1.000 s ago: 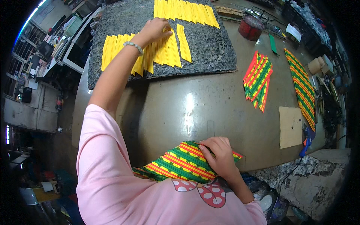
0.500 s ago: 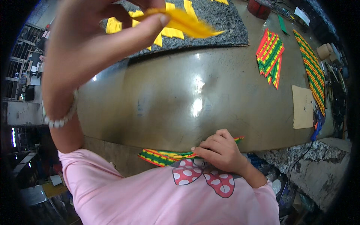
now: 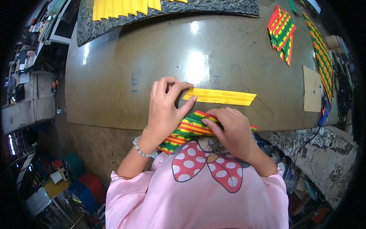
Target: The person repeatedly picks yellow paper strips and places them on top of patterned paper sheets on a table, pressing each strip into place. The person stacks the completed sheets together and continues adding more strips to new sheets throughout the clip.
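Observation:
A flat yellow strip (image 3: 225,97) with slanted ends and fine lengthwise lines extends to the right from my left hand (image 3: 162,110). Thumb and index finger pinch its left end just over the table (image 3: 133,49). Close below, at the table's near edge, is a green, red and yellow striped piece (image 3: 183,133) of what looks like cloth. My right hand (image 3: 234,133) is closed on it, thumb on top, and covers its middle; a small tip of it shows beyond the knuckles. The strip and the striped piece lie apart.
A rough grey slab (image 3: 171,13) at the far side carries several yellow strips (image 3: 118,8). At the far right are stacked striped pieces (image 3: 282,30), a long striped band (image 3: 320,53), a tan card (image 3: 312,89) and a blue-handled tool (image 3: 325,114).
My left hand has brought the yellow strip from above the slab down to the near part of the table. My right hand has shifted slightly away from me with the striped piece.

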`<state>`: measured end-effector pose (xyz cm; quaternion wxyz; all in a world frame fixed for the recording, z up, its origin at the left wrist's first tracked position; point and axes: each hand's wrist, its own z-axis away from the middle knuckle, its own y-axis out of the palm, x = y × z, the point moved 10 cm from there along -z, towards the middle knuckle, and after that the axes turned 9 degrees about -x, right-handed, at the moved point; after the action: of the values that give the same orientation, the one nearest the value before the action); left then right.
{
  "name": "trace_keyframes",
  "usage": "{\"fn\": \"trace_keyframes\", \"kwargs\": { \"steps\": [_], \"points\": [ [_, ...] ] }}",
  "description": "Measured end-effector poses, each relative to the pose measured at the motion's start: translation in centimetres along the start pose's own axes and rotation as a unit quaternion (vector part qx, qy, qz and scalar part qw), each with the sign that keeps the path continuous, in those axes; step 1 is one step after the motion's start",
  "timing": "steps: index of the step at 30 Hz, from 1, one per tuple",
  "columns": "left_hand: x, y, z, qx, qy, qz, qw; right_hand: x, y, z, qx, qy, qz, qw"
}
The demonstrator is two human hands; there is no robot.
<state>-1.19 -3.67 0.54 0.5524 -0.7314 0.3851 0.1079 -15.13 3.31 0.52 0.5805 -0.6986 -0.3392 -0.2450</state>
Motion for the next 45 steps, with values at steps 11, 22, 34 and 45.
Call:
{"fn": "trace_keyframes", "kwargs": {
  "steps": [11,22,34,45],
  "points": [
    [2.0,-2.0,0.9,0.058,-0.057,0.051,0.995,-0.2,2.0,-3.8,0.033,0.049,-0.003,0.998],
    [2.9,-0.9,1.2,0.069,-0.114,0.007,0.991,-2.0,3.2,-5.5,0.089,0.142,0.014,0.986],
    [3.0,-0.8,1.2,0.066,-0.127,-0.001,0.99,-2.2,3.4,-5.7,0.099,0.152,0.014,0.983],
    [2.8,-1.0,1.1,0.042,-0.124,0.0,0.991,-2.4,3.5,-5.8,0.1,0.149,0.018,0.984]
  ]
}}
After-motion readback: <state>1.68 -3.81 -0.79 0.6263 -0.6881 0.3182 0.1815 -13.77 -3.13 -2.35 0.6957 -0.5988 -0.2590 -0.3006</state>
